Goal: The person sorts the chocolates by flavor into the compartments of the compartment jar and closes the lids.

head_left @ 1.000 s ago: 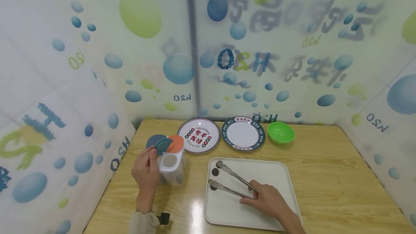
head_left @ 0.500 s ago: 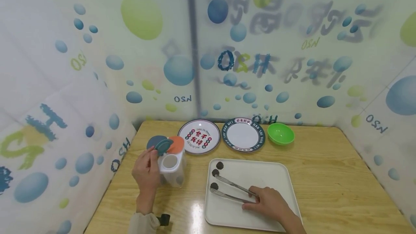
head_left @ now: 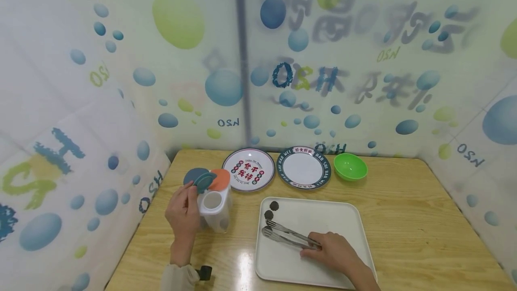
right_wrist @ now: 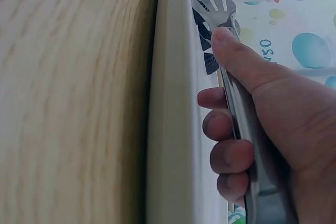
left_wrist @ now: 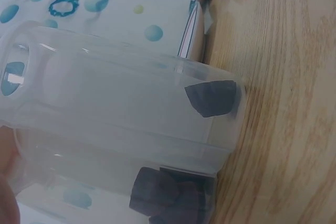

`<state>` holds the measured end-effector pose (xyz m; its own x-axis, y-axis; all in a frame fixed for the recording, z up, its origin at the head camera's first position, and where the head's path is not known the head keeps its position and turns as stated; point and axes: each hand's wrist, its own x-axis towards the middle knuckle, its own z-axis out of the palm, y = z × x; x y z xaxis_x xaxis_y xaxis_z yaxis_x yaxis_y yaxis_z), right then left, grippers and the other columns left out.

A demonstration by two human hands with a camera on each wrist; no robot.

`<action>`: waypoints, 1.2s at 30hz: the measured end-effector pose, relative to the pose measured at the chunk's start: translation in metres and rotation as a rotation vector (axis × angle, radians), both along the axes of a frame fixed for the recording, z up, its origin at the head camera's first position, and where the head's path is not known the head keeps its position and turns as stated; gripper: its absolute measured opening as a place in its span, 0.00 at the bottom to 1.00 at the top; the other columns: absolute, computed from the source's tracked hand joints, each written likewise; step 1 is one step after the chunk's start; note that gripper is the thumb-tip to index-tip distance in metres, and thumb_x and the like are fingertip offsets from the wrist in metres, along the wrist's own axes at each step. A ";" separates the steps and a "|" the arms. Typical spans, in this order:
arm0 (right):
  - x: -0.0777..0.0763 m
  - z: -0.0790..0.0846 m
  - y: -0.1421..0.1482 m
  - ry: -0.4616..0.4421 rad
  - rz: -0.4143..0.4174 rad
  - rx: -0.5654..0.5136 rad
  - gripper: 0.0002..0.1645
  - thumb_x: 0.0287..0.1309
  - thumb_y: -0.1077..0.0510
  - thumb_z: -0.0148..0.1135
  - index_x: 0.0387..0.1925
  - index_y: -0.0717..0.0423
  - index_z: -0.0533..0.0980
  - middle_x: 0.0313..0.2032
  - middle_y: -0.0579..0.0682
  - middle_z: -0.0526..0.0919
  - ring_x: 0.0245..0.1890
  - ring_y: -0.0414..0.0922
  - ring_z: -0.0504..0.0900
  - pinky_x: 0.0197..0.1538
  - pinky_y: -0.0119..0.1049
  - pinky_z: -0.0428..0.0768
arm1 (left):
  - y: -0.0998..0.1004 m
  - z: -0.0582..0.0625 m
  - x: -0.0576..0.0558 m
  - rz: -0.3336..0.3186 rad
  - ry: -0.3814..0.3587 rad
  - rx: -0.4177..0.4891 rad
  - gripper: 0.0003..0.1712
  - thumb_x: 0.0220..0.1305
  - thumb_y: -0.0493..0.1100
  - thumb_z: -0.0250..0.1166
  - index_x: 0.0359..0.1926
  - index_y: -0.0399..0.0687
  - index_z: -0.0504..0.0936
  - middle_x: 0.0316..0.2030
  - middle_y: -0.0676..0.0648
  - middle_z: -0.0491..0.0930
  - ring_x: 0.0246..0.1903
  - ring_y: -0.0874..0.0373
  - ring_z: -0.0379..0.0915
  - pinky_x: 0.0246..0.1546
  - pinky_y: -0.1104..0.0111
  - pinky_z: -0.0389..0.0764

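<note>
My left hand (head_left: 182, 210) pinches the raised teal lid (head_left: 206, 182) of a clear plastic container (head_left: 216, 220). In the left wrist view, dark chunks (left_wrist: 212, 98) lie at the bottom of the container (left_wrist: 115, 87). With my right hand (head_left: 333, 253) I grip metal tongs (head_left: 294, 234) over the white tray (head_left: 331, 214). The slotted tong tips are close together at the nearest dark piece, mostly hidden by them. Two other small dark round pieces (head_left: 271, 210) lie at the tray's far left corner. From the right wrist, my fingers (right_wrist: 231, 156) curl round the tongs (right_wrist: 244, 114).
Behind the tray stand a white plate with red lettering (head_left: 248, 185), a dark-rimmed plate (head_left: 304, 169) and a green bowl (head_left: 350, 166). Orange (head_left: 220, 179) and blue (head_left: 194, 174) lids sit on the container's other compartments. Patterned walls enclose the table (head_left: 420, 219).
The tongs have shifted from the farther dark pieces toward the nearest one, and their tips have drawn together round it. My left hand stays at the teal lid.
</note>
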<state>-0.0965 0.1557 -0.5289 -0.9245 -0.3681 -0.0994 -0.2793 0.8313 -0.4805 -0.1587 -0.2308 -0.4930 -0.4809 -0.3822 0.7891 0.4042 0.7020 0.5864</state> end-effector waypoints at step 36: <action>0.000 0.006 0.009 0.014 0.013 -0.013 0.20 0.56 0.28 0.60 0.30 0.36 0.74 0.18 0.33 0.63 0.21 0.33 0.62 0.26 0.29 0.60 | 0.001 0.002 0.001 -0.009 0.006 0.002 0.11 0.66 0.33 0.64 0.27 0.31 0.85 0.38 0.36 0.88 0.40 0.40 0.85 0.49 0.88 0.68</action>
